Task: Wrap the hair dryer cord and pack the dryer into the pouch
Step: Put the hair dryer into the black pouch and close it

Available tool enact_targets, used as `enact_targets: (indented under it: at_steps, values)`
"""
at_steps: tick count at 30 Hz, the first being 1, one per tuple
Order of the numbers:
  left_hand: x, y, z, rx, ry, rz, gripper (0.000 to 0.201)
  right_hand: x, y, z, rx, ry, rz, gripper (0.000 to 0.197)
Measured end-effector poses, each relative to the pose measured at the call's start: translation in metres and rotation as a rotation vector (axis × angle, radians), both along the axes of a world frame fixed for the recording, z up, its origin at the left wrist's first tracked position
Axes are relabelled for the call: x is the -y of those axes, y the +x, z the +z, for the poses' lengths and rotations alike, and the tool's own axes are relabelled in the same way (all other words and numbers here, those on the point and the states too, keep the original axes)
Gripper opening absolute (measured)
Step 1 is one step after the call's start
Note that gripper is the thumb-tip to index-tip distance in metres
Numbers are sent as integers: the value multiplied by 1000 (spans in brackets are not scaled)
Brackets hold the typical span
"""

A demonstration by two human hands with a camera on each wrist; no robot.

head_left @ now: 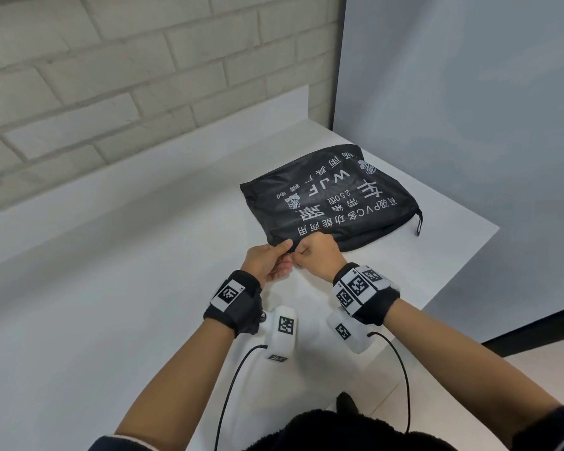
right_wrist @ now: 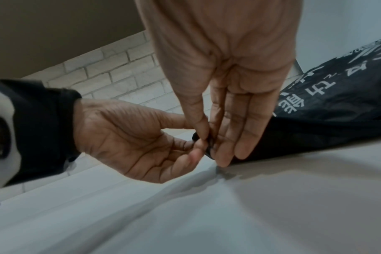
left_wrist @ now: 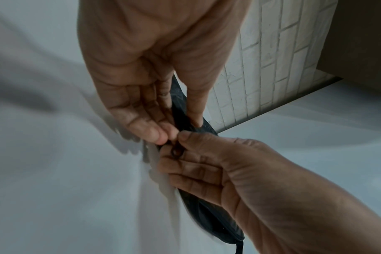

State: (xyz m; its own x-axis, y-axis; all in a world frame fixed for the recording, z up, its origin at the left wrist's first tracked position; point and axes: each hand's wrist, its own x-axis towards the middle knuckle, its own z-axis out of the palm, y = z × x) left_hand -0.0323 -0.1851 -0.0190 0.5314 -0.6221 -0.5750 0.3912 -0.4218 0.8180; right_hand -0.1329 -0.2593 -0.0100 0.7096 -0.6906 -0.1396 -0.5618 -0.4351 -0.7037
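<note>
The black pouch (head_left: pixel 332 196) with white printed characters lies flat on the white table (head_left: pixel 144 304), its mouth edge towards me. My left hand (head_left: pixel 285 253) pinches the pouch's near-left corner between thumb and fingers. Right beside it, my right hand (head_left: pixel 302 252) pinches a small dark ring-shaped pull (left_wrist: pixel 176 152) at that same corner. In the left wrist view the left hand (left_wrist: pixel 180 128) holds the black fabric (left_wrist: pixel 207 214) and the right hand (left_wrist: pixel 182 146) closes on the pull. In the right wrist view both hands, right (right_wrist: pixel 207 142) and left (right_wrist: pixel 191 137), meet at the corner of the pouch (right_wrist: pixel 326 120). No hair dryer or cord shows.
A short black strap (head_left: pixel 419 222) sticks out at the pouch's right end, close to the table's right edge (head_left: pixel 463 271). A white brick wall (head_left: pixel 111 76) with a low ledge runs behind the table. Thin black cables (head_left: pixel 404 379) hang from my wrist cameras.
</note>
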Motion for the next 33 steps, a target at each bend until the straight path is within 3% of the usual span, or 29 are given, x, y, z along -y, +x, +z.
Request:
enact_targets:
  at_steps: [6,11,16,24,28,31,33]
  values:
    - [-2,-1,-7,10,22,-11,20,-6,-2,-4,-106,-3,39,21]
    - [-5,2,-7,60,17,-28,16,-3,-5,3,-204,-132,48,42]
    - [-12,19,-6,111,57,8,17,39,-37,14,-272,-187,-116,18]
    - [-26,44,-12,206,128,68,18,111,-112,15,-297,-179,-490,21]
    - [-25,44,-14,253,145,58,21,113,-113,9,-256,-161,-467,18]
    - [-24,43,-12,280,153,36,20,111,-107,7,-221,-145,-440,27]
    - [-25,45,-12,290,142,35,20,114,-107,8,-217,-143,-447,19]
